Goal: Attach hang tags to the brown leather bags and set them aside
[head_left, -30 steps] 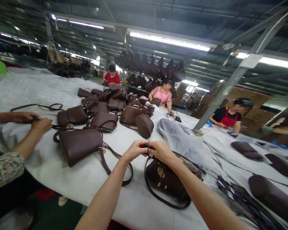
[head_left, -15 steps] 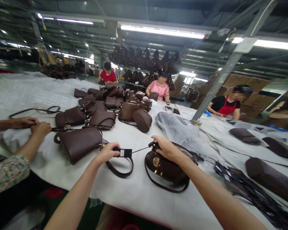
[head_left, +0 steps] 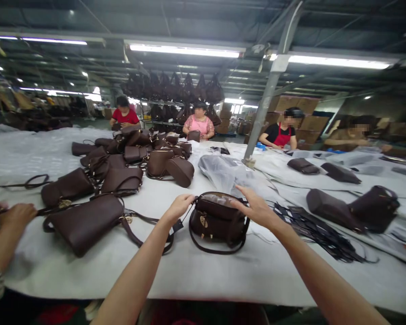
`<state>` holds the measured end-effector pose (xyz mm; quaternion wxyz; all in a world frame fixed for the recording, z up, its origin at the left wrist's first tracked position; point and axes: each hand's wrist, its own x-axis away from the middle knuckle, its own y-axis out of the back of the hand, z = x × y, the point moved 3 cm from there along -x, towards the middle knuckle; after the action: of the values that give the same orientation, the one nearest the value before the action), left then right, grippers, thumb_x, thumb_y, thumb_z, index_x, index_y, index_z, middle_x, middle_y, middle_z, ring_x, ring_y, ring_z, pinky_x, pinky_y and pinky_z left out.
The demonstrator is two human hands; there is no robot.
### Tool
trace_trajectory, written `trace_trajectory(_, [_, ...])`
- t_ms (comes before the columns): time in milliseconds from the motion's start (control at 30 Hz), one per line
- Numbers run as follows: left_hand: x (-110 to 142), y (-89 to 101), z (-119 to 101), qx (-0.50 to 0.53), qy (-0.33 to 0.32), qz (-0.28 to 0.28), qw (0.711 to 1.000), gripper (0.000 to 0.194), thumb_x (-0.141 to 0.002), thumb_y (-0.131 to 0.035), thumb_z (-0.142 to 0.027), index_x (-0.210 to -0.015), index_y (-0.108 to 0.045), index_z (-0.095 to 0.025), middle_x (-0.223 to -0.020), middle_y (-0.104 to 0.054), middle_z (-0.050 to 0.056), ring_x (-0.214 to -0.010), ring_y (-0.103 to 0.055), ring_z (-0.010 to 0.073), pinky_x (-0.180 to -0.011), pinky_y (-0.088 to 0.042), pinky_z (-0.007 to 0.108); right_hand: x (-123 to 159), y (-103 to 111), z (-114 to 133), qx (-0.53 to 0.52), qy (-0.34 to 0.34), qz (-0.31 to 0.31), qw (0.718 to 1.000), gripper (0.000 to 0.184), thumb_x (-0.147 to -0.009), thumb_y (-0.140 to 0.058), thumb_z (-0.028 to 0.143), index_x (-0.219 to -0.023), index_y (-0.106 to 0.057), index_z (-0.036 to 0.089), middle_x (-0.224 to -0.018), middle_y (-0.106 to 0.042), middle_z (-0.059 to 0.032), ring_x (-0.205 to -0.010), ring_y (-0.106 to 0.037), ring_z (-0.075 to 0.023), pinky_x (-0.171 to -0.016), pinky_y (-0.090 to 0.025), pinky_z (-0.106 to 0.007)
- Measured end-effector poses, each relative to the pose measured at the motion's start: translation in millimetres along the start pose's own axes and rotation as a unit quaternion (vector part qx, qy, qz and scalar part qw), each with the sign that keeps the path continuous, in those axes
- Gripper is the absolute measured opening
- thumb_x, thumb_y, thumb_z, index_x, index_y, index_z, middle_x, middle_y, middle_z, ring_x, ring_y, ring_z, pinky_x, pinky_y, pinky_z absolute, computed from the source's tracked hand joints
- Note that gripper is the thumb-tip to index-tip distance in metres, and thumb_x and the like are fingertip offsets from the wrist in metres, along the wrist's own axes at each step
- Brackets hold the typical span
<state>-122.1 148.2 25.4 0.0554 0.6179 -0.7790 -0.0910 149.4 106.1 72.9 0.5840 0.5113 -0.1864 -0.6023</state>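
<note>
A dark brown handbag (head_left: pixel 219 223) with a gold charm stands on the white-covered table in front of me. Its top shows clear plastic inside, and its strap loops round the front of its base. My left hand (head_left: pixel 180 208) is closed at the bag's upper left corner, pinching it by the strap end. A black hang tag (head_left: pixel 177 225) dangles just below that hand. Over the bag's upper right side, my right hand (head_left: pixel 257 208) has its fingers spread, with the thumb close to the top edge; whether it touches cannot be seen.
To the left lies another brown handbag (head_left: pixel 88 221), with a heap of bags (head_left: pixel 122 153) behind it. A co-worker's hand (head_left: pixel 18 214) holds a strap at far left. Clear plastic (head_left: pixel 219 169), black hang tags (head_left: pixel 314 230) and a metal post (head_left: pixel 264 108) stand or lie rightward.
My left hand let go of the black tag and moved to the bag's upper left corner. My right hand went from the bag's left end to its right side, fingers spreading. The view swung right.
</note>
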Motion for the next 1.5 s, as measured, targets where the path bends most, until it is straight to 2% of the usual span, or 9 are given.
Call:
trace_trajectory(200, [-42, -11.8, -16, 0.002, 0.077, 0.066, 0.995, 0.022, -0.064, -0.073, -0.034, -0.074, -0.067, -0.015, -0.061, -0.060, 0.000, -0.059, -0.052, 0.0140, -0.057, -0.038, 0.025, 40, -13, -35, -0.117, -0.053, 0.052, 0.990, 0.067, -0.077, -0.065, 0.036, -0.140, -0.047, 0.020, -0.141, -0.052, -0.0123, -0.128, -0.050, -0.0297, -0.102, -0.045, -0.047])
trace_trajectory(467, [-42, -20.4, -34, 0.081, 0.030, 0.005, 0.996, 0.042, -0.060, -0.071, -0.015, -0.101, -0.064, -0.014, -0.072, -0.064, 0.001, -0.053, -0.051, 0.0089, -0.053, -0.034, 0.022, 52, -33, -43, -0.225, -0.073, 0.020, 0.972, 0.104, -0.063, -0.076, 0.034, -0.151, -0.024, 0.020, -0.155, -0.031, -0.0165, -0.139, -0.035, -0.0327, -0.108, -0.035, -0.049])
trace_trajectory(667, [-26, -30.6, -59, 0.105, -0.003, 0.084, 0.991, 0.074, -0.060, -0.065, -0.006, -0.132, -0.048, -0.012, -0.097, -0.072, 0.012, -0.055, -0.054, 0.0083, -0.053, -0.033, 0.021, 54, -39, -37, -0.226, -0.051, -0.015, 0.973, 0.059, -0.068, -0.067, 0.027, -0.124, -0.051, 0.018, -0.115, -0.065, -0.0083, -0.105, -0.060, -0.0249, -0.091, -0.047, -0.038])
trace_trajectory(833, [-5, -31.8, -84, 0.025, -0.063, 0.225, 0.972, 0.070, -0.061, -0.077, -0.013, -0.128, -0.058, -0.017, -0.109, -0.070, 0.011, -0.099, -0.062, 0.0226, -0.086, -0.043, 0.030, 63, -41, -24, -0.210, -0.023, -0.037, 0.977, 0.036, -0.072, -0.062, 0.029, -0.106, -0.058, 0.018, -0.087, -0.065, -0.0025, -0.078, -0.059, -0.0195, -0.073, -0.048, -0.032])
trace_trajectory(1000, [8, -32.6, -84, -0.113, -0.189, 0.160, 0.962, 0.090, -0.029, -0.085, -0.001, -0.114, -0.069, -0.024, -0.105, -0.067, 0.007, -0.116, -0.046, 0.0336, -0.102, -0.033, 0.035, 64, -41, -20, -0.247, -0.052, -0.040, 0.967, 0.021, -0.075, -0.061, 0.036, -0.088, -0.056, 0.021, -0.076, -0.061, 0.0012, -0.073, -0.058, -0.0174, -0.069, -0.048, -0.030])
trace_trajectory(1100, [5, -38.3, -77, -0.154, -0.238, 0.126, 0.951, 0.080, -0.028, -0.083, 0.002, -0.103, -0.073, -0.023, -0.085, -0.065, 0.006, -0.105, -0.048, 0.0335, -0.099, -0.033, 0.035, 63, -40, -19, -0.248, -0.044, -0.025, 0.967, 0.020, -0.073, -0.063, 0.035, -0.084, -0.054, 0.021, -0.082, -0.064, -0.0001, -0.074, -0.059, -0.0172, -0.072, -0.048, -0.031])
trace_trajectory(1267, [-5, -44.0, -73, -0.319, -0.267, 0.097, 0.904, 0.028, -0.047, -0.081, -0.008, -0.066, -0.070, -0.024, -0.064, -0.058, 0.003, -0.080, -0.049, 0.0250, -0.083, -0.037, 0.031, 71, -28, -28, -0.301, -0.052, -0.059, 0.950, 0.021, -0.080, -0.059, 0.041, -0.081, -0.056, 0.020, -0.103, -0.068, -0.0085, -0.093, -0.064, -0.0206, -0.076, -0.051, -0.032])
trace_trajectory(1400, [-12, -24.0, -87, -0.343, -0.268, 0.045, 0.899, 0.013, -0.060, -0.075, -0.015, -0.057, -0.065, -0.022, -0.062, -0.055, 0.002, -0.077, -0.048, 0.0218, -0.077, -0.035, 0.030, 90, -12, -32, -0.223, 0.013, -0.084, 0.971, 0.020, -0.088, -0.053, 0.037, -0.080, -0.060, 0.020, -0.125, -0.059, -0.0131, -0.116, -0.056, -0.0246, -0.079, -0.051, -0.033])
trace_trajectory(1500, [-15, 4.1, -111, -0.334, -0.263, 0.024, 0.905, 0.008, -0.063, -0.073, -0.018, -0.062, -0.066, -0.020, -0.066, -0.056, -0.001, -0.075, -0.049, 0.0186, -0.075, -0.035, 0.028, 104, -18, -29, -0.099, 0.080, -0.001, 0.992, 0.011, -0.087, -0.054, 0.026, -0.082, -0.063, 0.022, -0.135, -0.054, -0.0108, -0.115, -0.057, -0.0247, -0.088, -0.050, -0.037])
